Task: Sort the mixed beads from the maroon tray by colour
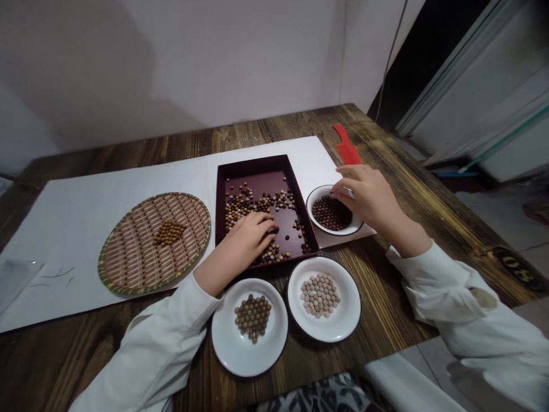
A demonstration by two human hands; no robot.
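Note:
My left hand (251, 232) reaches into a dark maroon tray (282, 166), its fingers bent down among loose beads (235, 212) in brown, yellow and pale tones. What its fingertips pinch, if anything, is too small to make out. Over a white bowl (357, 226) at the tray's right side hovers my right hand (364, 191). Its thumb and a finger come together above the dark brown beads (328, 213) in that bowl, while another finger stretches out. Whether a bead sits in this pinch is unclear.
Left of the tray, a round woven mat (128, 252) carries yellow-brown beads (169, 233). Nearer me are white plates with olive-brown beads (253, 317) and pale beads (319, 294). A red comb-like item (346, 146) lies behind the bowl. White paper (64, 229) covers part of the wooden table (381, 320).

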